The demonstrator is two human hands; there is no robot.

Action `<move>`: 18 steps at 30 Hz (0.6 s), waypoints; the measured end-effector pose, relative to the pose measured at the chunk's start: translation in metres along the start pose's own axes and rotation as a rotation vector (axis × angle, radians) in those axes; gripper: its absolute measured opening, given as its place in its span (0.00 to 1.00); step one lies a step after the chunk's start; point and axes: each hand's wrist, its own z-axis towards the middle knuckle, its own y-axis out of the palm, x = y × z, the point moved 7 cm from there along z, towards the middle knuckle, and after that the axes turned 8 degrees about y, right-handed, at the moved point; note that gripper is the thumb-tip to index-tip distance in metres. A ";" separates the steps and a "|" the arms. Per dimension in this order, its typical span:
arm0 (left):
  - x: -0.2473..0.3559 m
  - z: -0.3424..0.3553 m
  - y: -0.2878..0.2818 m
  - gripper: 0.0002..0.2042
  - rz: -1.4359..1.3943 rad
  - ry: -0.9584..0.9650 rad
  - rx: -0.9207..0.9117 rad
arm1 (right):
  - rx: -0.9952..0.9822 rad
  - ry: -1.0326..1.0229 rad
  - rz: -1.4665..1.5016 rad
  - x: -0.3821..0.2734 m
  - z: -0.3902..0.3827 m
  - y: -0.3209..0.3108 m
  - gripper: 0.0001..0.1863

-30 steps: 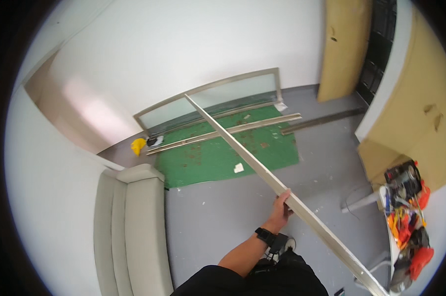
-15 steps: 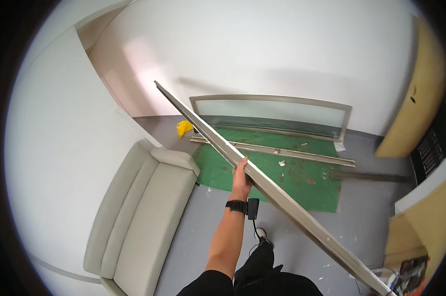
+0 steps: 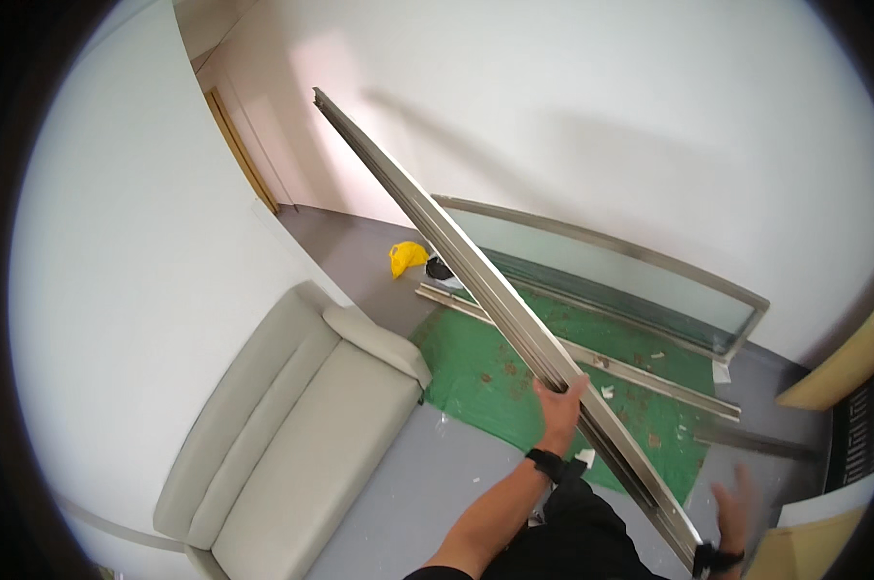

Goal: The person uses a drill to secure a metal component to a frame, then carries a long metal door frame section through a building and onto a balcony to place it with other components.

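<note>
My left hand (image 3: 558,414) grips a long metal frame profile (image 3: 466,263) near its middle, thumb over its edge. The profile is held in the air, slanting from the upper left down to the lower right, with grooves along its side. My right hand (image 3: 734,503) is beside the profile's lower end, raised with its fingers apart and slightly smeared by motion. I cannot see it holding anything. Another metal profile (image 3: 649,377) lies on the green floor covering (image 3: 475,372), partly hidden behind the held one. A glass panel in a metal frame (image 3: 640,271) leans against the wall.
A light grey sofa (image 3: 311,435) stands along the left wall. A yellow bag (image 3: 408,258) and a black bag (image 3: 439,269) lie on the floor beyond it. At right, a dark metal bar (image 3: 760,443) is near a yellowish wooden panel (image 3: 833,367). White scraps litter the covering.
The view has turned left. My left hand, with the profile, has moved right and lower in view, and the profile slants more steeply. My right hand has come into view at the lower right.
</note>
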 end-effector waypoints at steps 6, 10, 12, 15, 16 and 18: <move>-0.051 0.138 -0.019 0.32 -0.029 0.127 -0.037 | -0.457 -0.681 0.012 -0.397 0.123 0.308 0.48; -0.082 0.249 -0.021 0.28 -0.035 0.262 -0.034 | -0.549 -0.711 -0.101 -0.567 0.209 0.467 0.35; -0.077 0.297 -0.035 0.25 0.161 0.347 -0.048 | -0.228 -0.669 -0.083 -0.595 0.247 0.523 0.23; -0.099 0.385 -0.085 0.26 0.026 0.274 -0.262 | -0.329 -0.722 -0.105 -0.643 0.247 0.598 0.18; -0.086 0.409 -0.099 0.26 0.016 0.274 -0.247 | -0.336 -0.732 -0.119 -0.652 0.265 0.617 0.18; -0.085 0.459 -0.139 0.36 0.412 -0.294 -0.306 | -0.289 -0.713 -0.116 -0.666 0.314 0.648 0.17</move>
